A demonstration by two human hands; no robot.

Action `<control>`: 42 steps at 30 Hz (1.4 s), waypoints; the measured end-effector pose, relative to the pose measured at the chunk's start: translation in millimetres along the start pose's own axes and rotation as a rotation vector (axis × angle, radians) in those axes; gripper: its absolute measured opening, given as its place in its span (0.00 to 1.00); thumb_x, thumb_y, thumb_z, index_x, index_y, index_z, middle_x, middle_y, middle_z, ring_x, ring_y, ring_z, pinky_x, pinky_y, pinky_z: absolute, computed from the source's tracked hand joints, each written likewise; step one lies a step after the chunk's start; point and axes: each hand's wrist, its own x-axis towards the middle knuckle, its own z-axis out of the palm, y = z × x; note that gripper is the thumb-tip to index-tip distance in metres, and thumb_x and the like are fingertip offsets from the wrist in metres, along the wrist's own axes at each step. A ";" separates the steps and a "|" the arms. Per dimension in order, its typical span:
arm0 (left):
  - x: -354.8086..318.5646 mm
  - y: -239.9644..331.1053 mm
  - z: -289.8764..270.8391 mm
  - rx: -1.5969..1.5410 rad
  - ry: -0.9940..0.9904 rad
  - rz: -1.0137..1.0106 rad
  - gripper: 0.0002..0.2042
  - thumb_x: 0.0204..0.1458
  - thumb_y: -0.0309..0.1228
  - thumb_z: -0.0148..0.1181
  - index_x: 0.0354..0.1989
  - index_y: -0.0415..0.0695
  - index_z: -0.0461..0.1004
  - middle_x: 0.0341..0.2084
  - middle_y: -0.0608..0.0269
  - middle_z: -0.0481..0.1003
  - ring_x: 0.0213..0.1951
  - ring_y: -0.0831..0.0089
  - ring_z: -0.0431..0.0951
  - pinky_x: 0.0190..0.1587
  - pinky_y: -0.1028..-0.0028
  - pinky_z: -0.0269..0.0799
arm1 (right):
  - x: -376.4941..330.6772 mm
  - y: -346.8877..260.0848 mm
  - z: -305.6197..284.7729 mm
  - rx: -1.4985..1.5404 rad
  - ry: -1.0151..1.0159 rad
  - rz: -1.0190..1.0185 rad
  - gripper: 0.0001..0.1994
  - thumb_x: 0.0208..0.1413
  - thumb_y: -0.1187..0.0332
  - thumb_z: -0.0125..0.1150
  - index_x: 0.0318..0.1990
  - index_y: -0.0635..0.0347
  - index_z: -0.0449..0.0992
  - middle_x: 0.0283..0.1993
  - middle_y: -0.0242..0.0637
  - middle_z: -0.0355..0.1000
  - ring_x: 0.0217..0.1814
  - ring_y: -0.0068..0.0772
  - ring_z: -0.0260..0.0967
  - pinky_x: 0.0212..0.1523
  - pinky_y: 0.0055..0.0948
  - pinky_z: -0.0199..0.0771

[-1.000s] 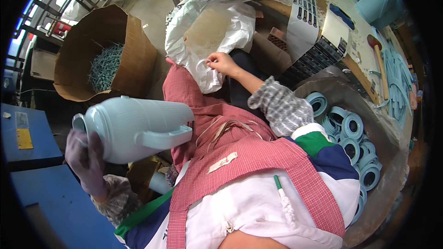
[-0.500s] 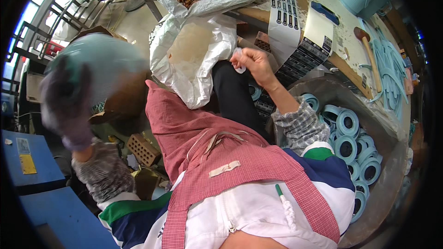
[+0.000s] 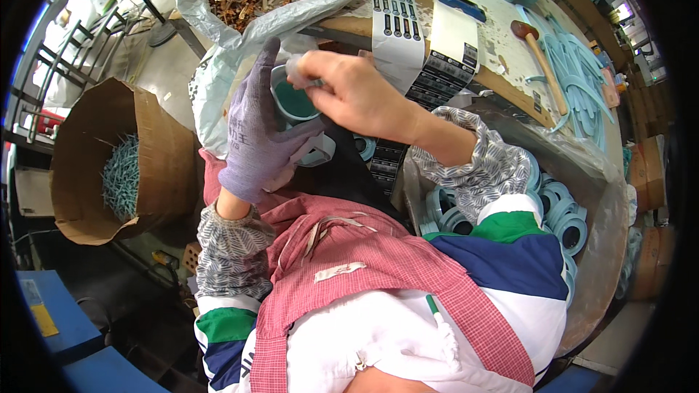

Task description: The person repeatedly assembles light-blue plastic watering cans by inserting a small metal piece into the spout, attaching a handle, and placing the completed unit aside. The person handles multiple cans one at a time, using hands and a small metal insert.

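Observation:
My left hand [image 3: 255,127], in a purple-grey glove, holds a light-teal container [image 3: 296,102] over my lap, with fingers along its near-left side and thumb spread across its lower side. Its open mouth faces up toward me, and a loop or handle of the same colour [image 3: 318,151] shows below the thumb. My bare right hand [image 3: 357,91] is closed at the container's rim, pinching a small whitish translucent piece [image 3: 295,73]. The fingers cover part of that piece, so its kind cannot be made out. The container's far side is hidden by both hands.
A cardboard box [image 3: 156,153] with thin teal strips stands at left. Ahead is a white sack [image 3: 193,7] of brown scraps. On the worktable lie a mallet [image 3: 539,51], teal strips [image 3: 575,87] and printed sheets [image 3: 397,22]. Teal rings [image 3: 570,233] fill a lined bin at right.
My left hand has swung in from the far left with the teal container, to beside my right hand. The right hand has shifted left, keeping the whitish piece. The view has turned slightly.

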 end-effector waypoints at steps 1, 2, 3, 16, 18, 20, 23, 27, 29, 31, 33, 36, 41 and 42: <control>-0.2 0.4 0.0 -0.161 -0.030 -0.028 0.48 0.30 0.34 0.76 0.64 0.40 0.57 0.49 0.52 0.71 0.50 0.58 0.72 0.52 0.64 0.67 | -2.0 1.9 4.8 -0.084 -0.033 -0.072 0.08 0.49 0.81 0.53 0.37 0.65 0.70 0.38 0.42 0.73 0.40 0.40 0.74 0.42 0.31 0.74; -0.9 0.9 -0.2 -0.320 -0.061 -0.056 0.48 0.30 0.34 0.75 0.65 0.40 0.56 0.49 0.52 0.71 0.50 0.59 0.73 0.52 0.65 0.68 | -4.4 3.8 8.9 -0.168 -0.067 -0.144 0.08 0.47 0.82 0.53 0.37 0.65 0.70 0.37 0.44 0.73 0.39 0.44 0.74 0.41 0.33 0.74; -4.7 -0.8 -6.5 -0.033 -0.107 -0.025 0.47 0.29 0.32 0.75 0.64 0.39 0.58 0.50 0.53 0.71 0.52 0.59 0.71 0.55 0.64 0.66 | -6.8 5.1 11.9 -0.169 -0.063 -0.140 0.08 0.44 0.80 0.53 0.35 0.65 0.70 0.35 0.47 0.71 0.37 0.53 0.71 0.40 0.39 0.73; -20.0 -1.0 -26.4 0.112 -0.277 0.172 0.36 0.30 0.31 0.74 0.55 0.41 0.69 0.53 0.54 0.71 0.58 0.53 0.67 0.59 0.60 0.61 | -26.1 -4.6 26.8 -0.521 -0.146 -0.145 0.04 0.44 0.75 0.52 0.29 0.61 0.73 0.29 0.42 0.72 0.34 0.46 0.73 0.37 0.36 0.75; -17.2 2.8 -33.8 0.074 -0.353 0.187 0.31 0.35 0.29 0.70 0.54 0.41 0.70 0.52 0.53 0.71 0.58 0.53 0.67 0.59 0.61 0.62 | -26.9 -5.7 28.7 -0.622 -0.197 -0.146 0.02 0.44 0.74 0.53 0.26 0.59 0.72 0.28 0.40 0.72 0.34 0.43 0.74 0.36 0.35 0.75; -12.3 1.1 -43.1 0.098 -0.442 0.197 0.30 0.37 0.28 0.69 0.54 0.41 0.70 0.53 0.53 0.71 0.58 0.54 0.67 0.59 0.61 0.62 | -25.8 -5.7 29.7 -0.647 -0.223 -0.158 0.02 0.43 0.73 0.54 0.26 0.59 0.72 0.27 0.40 0.72 0.33 0.42 0.74 0.36 0.34 0.75; -8.2 1.9 -47.1 0.146 -0.535 0.235 0.27 0.38 0.26 0.65 0.53 0.44 0.72 0.53 0.55 0.72 0.58 0.55 0.69 0.57 0.61 0.63 | -26.4 -11.4 17.6 -0.389 -0.376 -0.119 0.06 0.44 0.71 0.56 0.30 0.60 0.75 0.27 0.44 0.72 0.35 0.48 0.72 0.36 0.40 0.73; -10.6 11.2 -43.5 0.196 -0.536 0.289 0.25 0.36 0.23 0.63 0.49 0.47 0.75 0.50 0.55 0.72 0.54 0.54 0.71 0.55 0.60 0.66 | -31.6 -6.8 -2.3 -0.032 -0.541 -0.159 0.07 0.49 0.71 0.57 0.36 0.62 0.76 0.32 0.46 0.74 0.34 0.48 0.73 0.37 0.39 0.71; -11.7 17.3 -46.5 0.173 -0.469 0.266 0.22 0.36 0.22 0.63 0.46 0.46 0.77 0.50 0.52 0.71 0.54 0.52 0.71 0.55 0.59 0.66 | -27.8 -4.6 -21.2 0.290 -0.529 0.000 0.08 0.55 0.71 0.55 0.39 0.60 0.78 0.35 0.42 0.76 0.34 0.43 0.74 0.38 0.36 0.73; -16.9 24.0 -56.3 0.133 -0.369 0.212 0.20 0.35 0.21 0.63 0.42 0.45 0.78 0.50 0.50 0.70 0.54 0.50 0.70 0.56 0.58 0.65 | -15.8 11.2 -46.5 0.474 -0.233 0.218 0.09 0.57 0.70 0.55 0.42 0.58 0.79 0.36 0.37 0.77 0.37 0.38 0.74 0.41 0.33 0.74; -13.7 43.9 -76.5 0.365 -0.229 0.271 0.17 0.31 0.26 0.70 0.36 0.44 0.79 0.49 0.50 0.69 0.58 0.47 0.65 0.56 0.55 0.66 | -5.0 87.0 -73.9 -0.079 0.236 0.171 0.11 0.56 0.67 0.57 0.45 0.57 0.78 0.39 0.35 0.77 0.42 0.38 0.73 0.47 0.34 0.72; -0.7 65.1 -103.9 0.312 0.045 0.452 0.13 0.42 0.29 0.67 0.35 0.40 0.73 0.48 0.46 0.70 0.56 0.43 0.67 0.55 0.52 0.68 | -19.4 235.1 -86.0 -0.992 0.388 0.150 0.16 0.58 0.62 0.55 0.53 0.52 0.74 0.52 0.34 0.72 0.55 0.40 0.67 0.57 0.39 0.66; 0.0 52.6 -143.1 0.553 0.330 0.011 0.10 0.58 0.26 0.53 0.45 0.37 0.74 0.41 0.54 0.76 0.44 0.66 0.76 0.48 0.69 0.72 | 0.2 249.9 -81.1 -0.861 0.379 0.465 0.13 0.51 0.62 0.63 0.44 0.47 0.76 0.48 0.31 0.72 0.52 0.41 0.67 0.52 0.42 0.67; 12.9 34.6 -142.1 0.598 0.269 -0.011 0.09 0.59 0.26 0.52 0.45 0.37 0.74 0.41 0.57 0.77 0.41 0.72 0.77 0.45 0.72 0.72 | -4.0 250.3 -87.8 -0.908 0.432 0.460 0.12 0.50 0.63 0.63 0.43 0.47 0.76 0.47 0.30 0.72 0.51 0.41 0.68 0.50 0.42 0.68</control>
